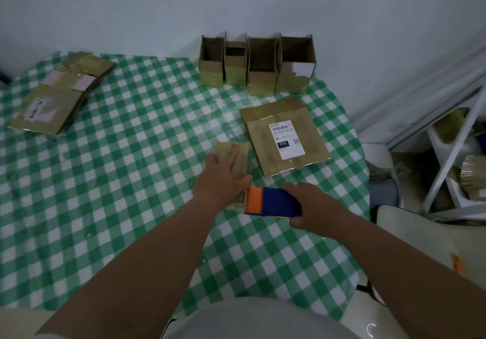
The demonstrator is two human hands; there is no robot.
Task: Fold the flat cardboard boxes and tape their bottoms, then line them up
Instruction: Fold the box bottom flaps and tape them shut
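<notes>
A small cardboard box (pixel 238 159) lies upside down in the middle of the checked table. My left hand (pixel 221 178) presses flat on its bottom with straight fingers. My right hand (pixel 313 207) grips a blue and orange tape dispenser (pixel 273 201) at the near edge of that box. Several folded open boxes (pixel 256 65) stand in a row at the far edge. A flat box with a white shipping label (pixel 285 136) lies to the right of the small box. More flat boxes (pixel 60 93) are stacked at the far left.
The round table carries a green and white checked cloth (pixel 131 170). A white wall rises just behind the row of boxes. At the right stands a white shelf frame (pixel 452 154) with cardboard items, and a pale chair seat (pixel 426 236) is near the table edge.
</notes>
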